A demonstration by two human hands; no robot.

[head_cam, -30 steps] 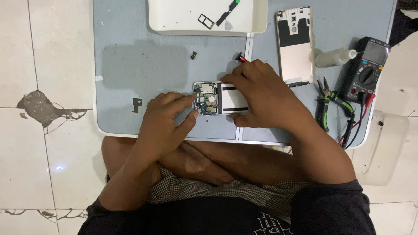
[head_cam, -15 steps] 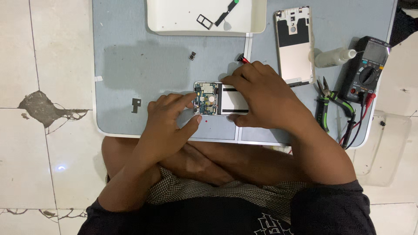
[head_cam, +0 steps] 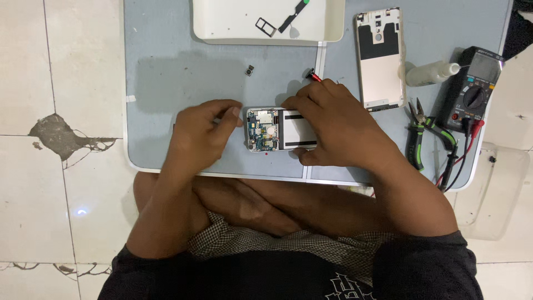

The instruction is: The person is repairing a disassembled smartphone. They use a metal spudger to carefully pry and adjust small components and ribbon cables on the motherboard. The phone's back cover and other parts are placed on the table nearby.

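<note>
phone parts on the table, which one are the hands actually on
The opened phone with its circuit board exposed, lying between the left hand and right hand. The gold back cover lies untouched farther up the table.

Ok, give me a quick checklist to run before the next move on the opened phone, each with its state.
1. Opened phone flat on the table: ok.
2. Right hand steadying the phone body: ok.
3. Left hand at the circuit-board end: ok; fingertip contact cannot tell.
4. Red-tipped tool under right hand: grip cannot tell.
5. Back cover set aside, apart: ok.
6. Tray holding loose parts: ok.
</note>
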